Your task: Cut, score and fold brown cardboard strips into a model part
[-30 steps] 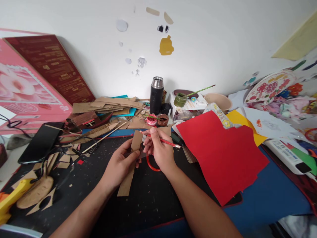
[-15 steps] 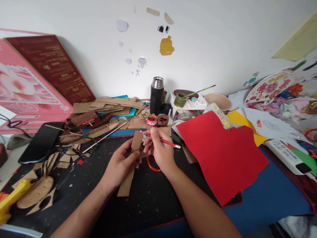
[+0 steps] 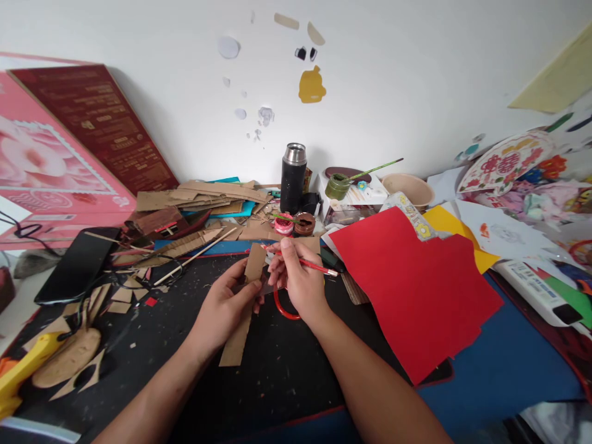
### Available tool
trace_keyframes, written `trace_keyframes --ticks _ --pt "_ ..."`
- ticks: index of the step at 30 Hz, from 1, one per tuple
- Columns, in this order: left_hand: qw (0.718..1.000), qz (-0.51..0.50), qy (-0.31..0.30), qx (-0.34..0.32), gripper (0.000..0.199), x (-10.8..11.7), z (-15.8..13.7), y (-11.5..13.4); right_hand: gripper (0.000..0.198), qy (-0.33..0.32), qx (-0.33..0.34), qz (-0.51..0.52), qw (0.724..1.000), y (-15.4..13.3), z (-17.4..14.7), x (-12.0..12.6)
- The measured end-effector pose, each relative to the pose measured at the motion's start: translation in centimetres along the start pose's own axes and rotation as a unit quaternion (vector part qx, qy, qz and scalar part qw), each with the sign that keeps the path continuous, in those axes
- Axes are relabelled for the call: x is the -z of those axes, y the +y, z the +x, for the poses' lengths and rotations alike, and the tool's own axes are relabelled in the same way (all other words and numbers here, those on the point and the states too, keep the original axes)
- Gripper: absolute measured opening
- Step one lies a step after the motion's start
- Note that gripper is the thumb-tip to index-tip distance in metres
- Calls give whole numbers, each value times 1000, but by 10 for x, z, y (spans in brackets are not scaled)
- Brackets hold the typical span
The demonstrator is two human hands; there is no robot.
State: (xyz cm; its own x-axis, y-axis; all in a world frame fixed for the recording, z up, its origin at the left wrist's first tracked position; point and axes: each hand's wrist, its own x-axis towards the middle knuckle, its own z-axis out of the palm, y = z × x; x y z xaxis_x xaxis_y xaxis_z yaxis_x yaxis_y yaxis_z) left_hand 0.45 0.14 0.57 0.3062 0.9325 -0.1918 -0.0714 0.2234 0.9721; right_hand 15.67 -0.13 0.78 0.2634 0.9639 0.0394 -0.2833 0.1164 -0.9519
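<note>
The strip (image 3: 235, 347) is one whole length of cardboard, its upper end free of the fingers; no finished drawing shows on it, and any faint line is too small to make out. The left hand (image 3: 226, 302) pinches it between thumb and fingers over the mat (image 3: 282, 385). The right hand (image 3: 300, 277) is curled round a red pencil (image 3: 318, 267), thumb on top, with its tip near the strip's upper end; whether they touch cannot be told. Marking appears to be in hand and unfinished. Small cut scraps (image 3: 122, 295) lie to the left.

Behind the hands, a pink jar (image 3: 283, 227) holds reddish paint and a brown jar (image 3: 305, 229) brown paint. A green jar (image 3: 337, 188) holds green paint, with a brush (image 3: 380, 166) standing out of it. The flask (image 3: 292, 188) is uncapped, its contents hidden; the bowl's (image 3: 409, 190) cannot be made out either.
</note>
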Motion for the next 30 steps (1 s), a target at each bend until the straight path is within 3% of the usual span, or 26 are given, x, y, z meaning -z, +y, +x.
trace_keyframes --ticks 13,21,30 --pt "1000 -13 0 -8 52 2 3 -4 57 24 16 12 1000 -4 -2 -1" --pt "999 -35 -2 -12 40 4 7 -6 59 38 26 25 999 -9 -2 -1" --pt "999 -32 5 -15 48 4 7 -7 59 27 10 24 999 -5 -1 -2"
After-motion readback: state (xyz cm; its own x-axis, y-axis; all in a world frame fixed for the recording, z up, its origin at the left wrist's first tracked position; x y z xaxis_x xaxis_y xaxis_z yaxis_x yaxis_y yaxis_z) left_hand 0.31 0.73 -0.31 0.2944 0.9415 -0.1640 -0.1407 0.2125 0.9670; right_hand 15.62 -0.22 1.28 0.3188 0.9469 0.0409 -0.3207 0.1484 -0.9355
